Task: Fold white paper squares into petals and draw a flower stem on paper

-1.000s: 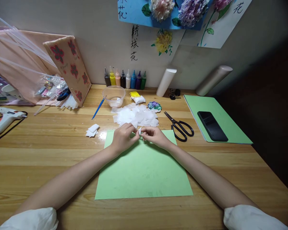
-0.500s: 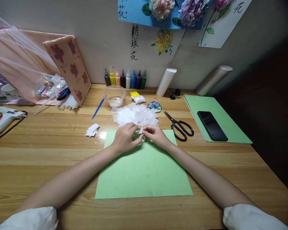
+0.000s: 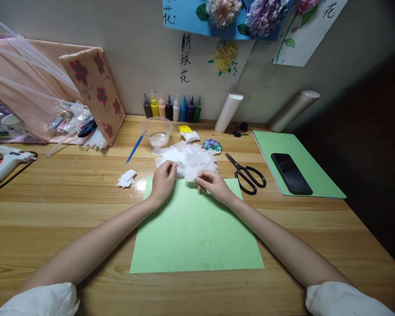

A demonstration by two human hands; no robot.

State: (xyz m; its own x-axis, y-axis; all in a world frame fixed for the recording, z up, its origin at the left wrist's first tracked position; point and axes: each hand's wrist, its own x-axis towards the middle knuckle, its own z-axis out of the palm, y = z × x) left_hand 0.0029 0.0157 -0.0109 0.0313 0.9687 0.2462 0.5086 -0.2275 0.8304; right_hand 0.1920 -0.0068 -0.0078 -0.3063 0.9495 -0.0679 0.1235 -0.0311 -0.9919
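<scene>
My left hand (image 3: 163,181) rests at the near edge of a heap of white tissue squares (image 3: 186,158), its fingertips pinched on one square at the heap's left. My right hand (image 3: 212,184) is curled, its fingers pinching the near edge of another white square (image 3: 191,174). Both hands hover over the far edge of a light green paper sheet (image 3: 196,232) lying flat on the wooden table (image 3: 69,219).
Black scissors (image 3: 246,174) lie right of the heap. A small stack of folded white pieces (image 3: 127,179), a blue brush (image 3: 134,148), a clear bowl (image 3: 156,131), paint bottles (image 3: 171,109), a glue gun (image 3: 7,160) and a phone (image 3: 291,173) on a green folder (image 3: 316,175) surround the work area.
My hands have parted and moved a little away from me onto the tissue heap; the small folded piece pinched between them earlier is no longer seen.
</scene>
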